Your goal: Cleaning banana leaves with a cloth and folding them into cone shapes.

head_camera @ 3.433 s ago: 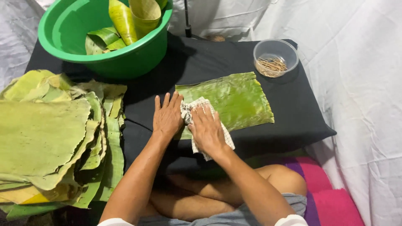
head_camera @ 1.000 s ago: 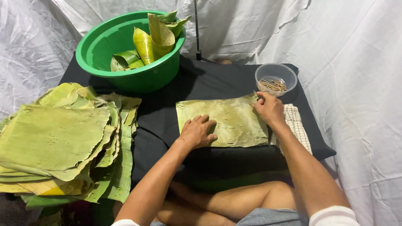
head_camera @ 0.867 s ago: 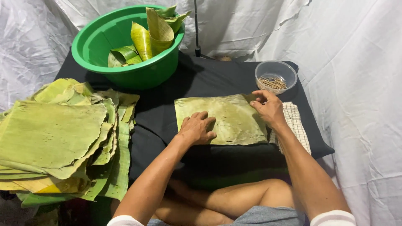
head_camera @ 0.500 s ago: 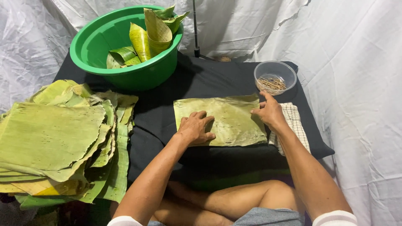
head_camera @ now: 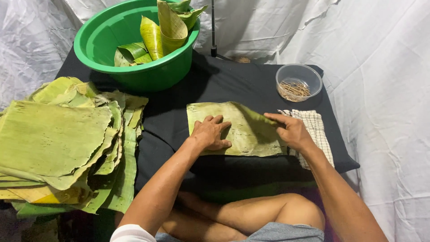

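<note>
Left hand (head_camera: 211, 132) lies flat, fingers spread, pressing the left part of the banana leaf piece (head_camera: 244, 134) onto the black cloth-covered table (head_camera: 215, 85). Right hand (head_camera: 290, 130) pinches the leaf's right edge btwn thumb & fingers, lifting it so it curls over toward the middle. Leaf looks thin, light, pliable, prob tears along its ribs, so best held by the edge w/ the other palm flat on it. Checked cloth (head_camera: 319, 134) under right wrist; clear tub of small sticks (head_camera: 298, 82) behind; green basin (head_camera: 130, 40) w/ rolled leaves, leaf stack (head_camera: 58, 139) at left

Green basin (head_camera: 139, 74), yellow-green leaf (head_camera: 244, 134), checked white cloth (head_camera: 316, 130), black table cover (head_camera: 233, 85).
</note>
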